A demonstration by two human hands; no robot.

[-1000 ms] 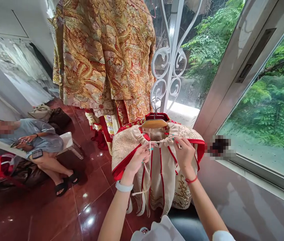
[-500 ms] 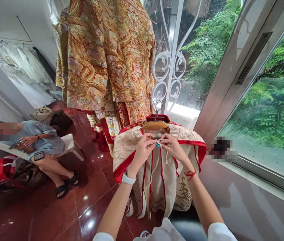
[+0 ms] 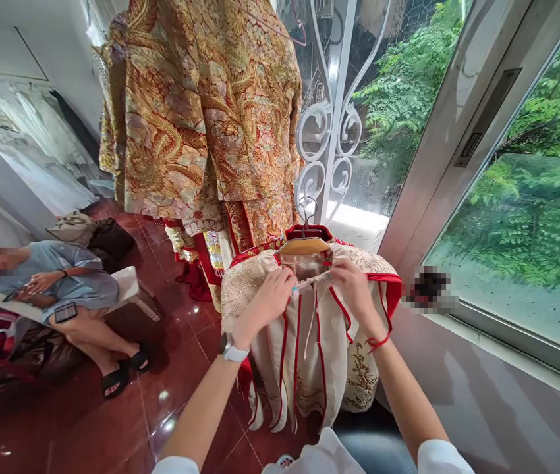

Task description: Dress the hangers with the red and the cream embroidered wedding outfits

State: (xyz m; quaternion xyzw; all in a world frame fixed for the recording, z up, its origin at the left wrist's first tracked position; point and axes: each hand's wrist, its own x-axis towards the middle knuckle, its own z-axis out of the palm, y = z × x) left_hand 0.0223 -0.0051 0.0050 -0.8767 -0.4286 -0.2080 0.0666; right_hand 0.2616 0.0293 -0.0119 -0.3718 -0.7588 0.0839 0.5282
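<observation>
A cream embroidered garment with red trim hangs in front of me on a wooden hanger. Between my two hands a thin whitish cord is stretched at the garment's top edge, just below the hanger. My left hand is closed on the cord's left end, with a small bit of teal at its fingertips. Closed at the other end is my right hand, slightly blurred by motion. A loose string dangles down the front panels.
Gold and red embroidered jackets hang behind. A white scrolled metal frame stands beside the window at right. At left a person sits on a white chair. A black seat is below me.
My hands were together at the middle, pinching the cord near a teal piece. They have moved apart, pulling the cord out between them. The view has shifted slightly.
</observation>
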